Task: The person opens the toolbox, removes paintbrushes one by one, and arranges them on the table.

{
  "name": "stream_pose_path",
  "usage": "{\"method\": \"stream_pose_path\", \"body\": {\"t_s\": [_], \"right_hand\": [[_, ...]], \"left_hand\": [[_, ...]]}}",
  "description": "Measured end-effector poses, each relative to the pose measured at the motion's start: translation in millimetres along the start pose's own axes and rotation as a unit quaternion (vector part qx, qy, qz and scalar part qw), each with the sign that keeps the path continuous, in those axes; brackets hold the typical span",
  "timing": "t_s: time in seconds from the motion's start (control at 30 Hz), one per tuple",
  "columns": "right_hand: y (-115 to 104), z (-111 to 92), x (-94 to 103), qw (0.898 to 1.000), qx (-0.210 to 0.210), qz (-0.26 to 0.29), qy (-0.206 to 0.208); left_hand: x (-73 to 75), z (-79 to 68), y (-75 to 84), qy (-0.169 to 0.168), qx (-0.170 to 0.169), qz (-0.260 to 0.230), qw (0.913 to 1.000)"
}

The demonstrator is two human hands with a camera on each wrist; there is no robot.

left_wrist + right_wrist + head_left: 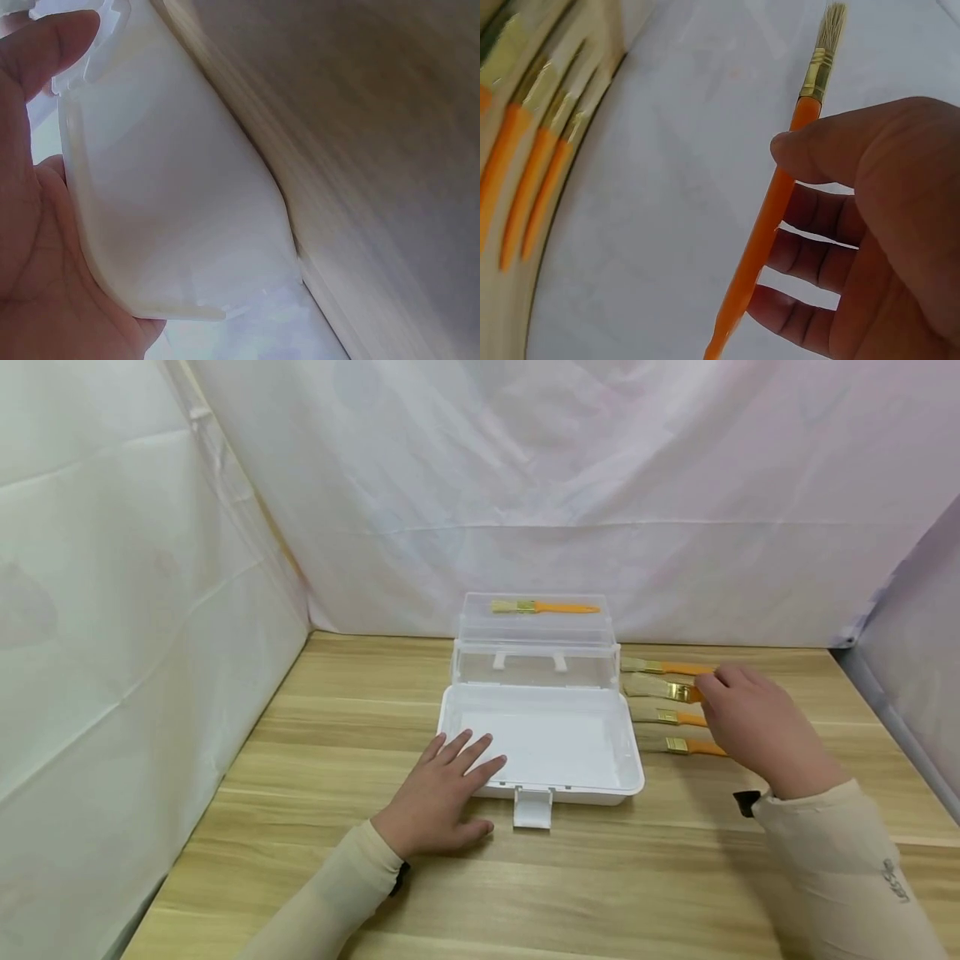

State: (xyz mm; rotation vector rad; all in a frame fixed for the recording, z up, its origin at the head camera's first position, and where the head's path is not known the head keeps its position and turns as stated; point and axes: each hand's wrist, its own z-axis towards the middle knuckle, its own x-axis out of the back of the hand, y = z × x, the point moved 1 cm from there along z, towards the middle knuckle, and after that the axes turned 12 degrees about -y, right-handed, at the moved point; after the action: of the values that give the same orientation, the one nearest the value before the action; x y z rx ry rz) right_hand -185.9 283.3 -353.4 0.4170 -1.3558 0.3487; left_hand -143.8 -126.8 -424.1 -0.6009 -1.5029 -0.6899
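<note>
A paintbrush (680, 692) with an orange handle and brass-coloured ferrule is pinched between the thumb and fingers of my right hand (757, 722). In the right wrist view that brush (769, 214) shows against the white curtain, its pale bristles pointing up. Three more paintbrushes lie on the table beside the box, among them one (678, 746) at the near end. My left hand (442, 793) rests with spread fingers over the front left rim of a white plastic box (633, 781). In the left wrist view its palm lies along the box wall (180, 195).
The box's translucent lid (480, 668) is folded back, and a paintbrush (562, 607) lies on it. A white latch (532, 810) hangs at the box's front. White curtains (540, 485) enclose the wood-grain table (352, 693) at the back and sides.
</note>
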Motion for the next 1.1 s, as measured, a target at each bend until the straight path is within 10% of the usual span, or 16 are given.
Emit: {"method": "stream_pose_path", "body": {"t_s": [1.1], "right_hand": [[4.4, -56.3, -70.6, 0.989, 0.0, 0.012, -0.145]], "left_hand": [[-2.8, 0.4, -2.5, -0.006, 0.003, -0.006, 1.0]]}}
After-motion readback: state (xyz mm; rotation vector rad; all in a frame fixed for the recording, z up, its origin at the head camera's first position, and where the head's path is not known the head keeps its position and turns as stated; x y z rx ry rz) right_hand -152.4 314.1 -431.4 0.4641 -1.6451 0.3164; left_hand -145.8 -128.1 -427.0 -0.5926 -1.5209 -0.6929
